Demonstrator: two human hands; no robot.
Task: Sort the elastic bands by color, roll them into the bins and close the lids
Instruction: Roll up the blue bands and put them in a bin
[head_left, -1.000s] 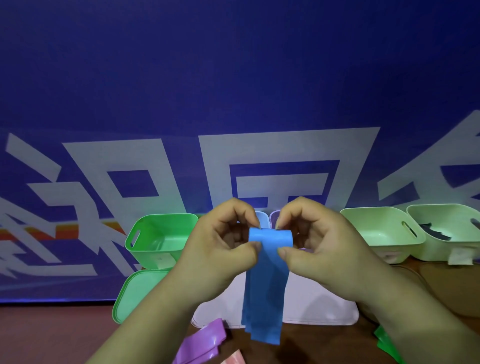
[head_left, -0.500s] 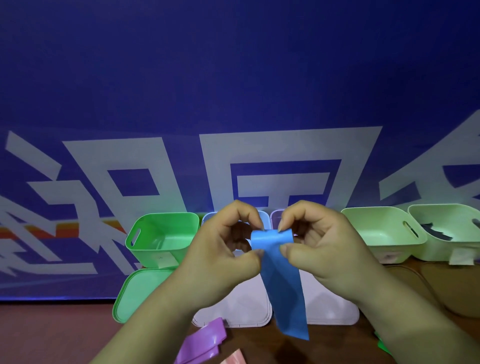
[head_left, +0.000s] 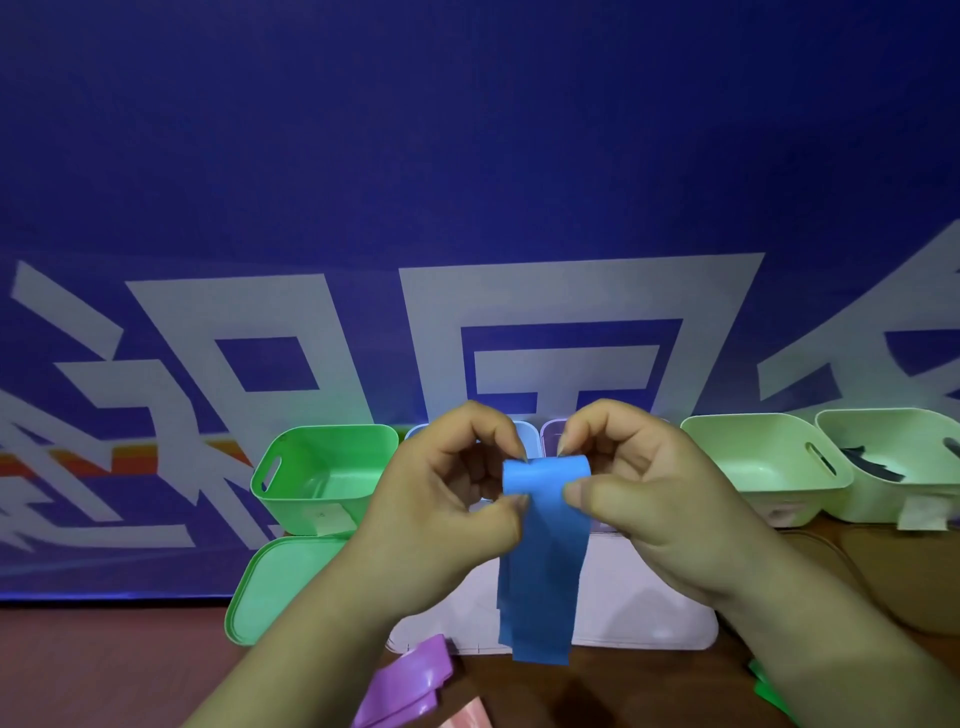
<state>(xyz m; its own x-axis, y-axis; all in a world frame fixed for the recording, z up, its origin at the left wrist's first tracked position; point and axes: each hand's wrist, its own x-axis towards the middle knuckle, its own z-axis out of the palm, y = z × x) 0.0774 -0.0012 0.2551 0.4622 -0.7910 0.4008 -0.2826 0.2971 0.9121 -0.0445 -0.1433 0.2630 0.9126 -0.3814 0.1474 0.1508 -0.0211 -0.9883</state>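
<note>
A blue elastic band (head_left: 543, 551) hangs in front of me, its top end rolled into a small coil. My left hand (head_left: 441, 509) pinches the coil's left side and my right hand (head_left: 639, 499) pinches its right side, thumbs in front. Behind my hands stands a row of open bins: a green bin (head_left: 322, 475), a blue bin (head_left: 522, 434) and a purple bin (head_left: 550, 434) mostly hidden, a pale green bin (head_left: 769, 467), and another pale green bin (head_left: 898, 457) with a dark band (head_left: 867, 462) inside.
A green lid (head_left: 280, 587) and white lids (head_left: 644, 618) lie flat in front of the bins. A purple band (head_left: 405, 686), a pink band (head_left: 467, 719) and a green band (head_left: 769, 691) lie on the brown table near me. A blue banner wall stands behind.
The band's hanging tail swung right half a second ago and now hangs straight down again. The tail is a little shorter and the coil on top thicker.
</note>
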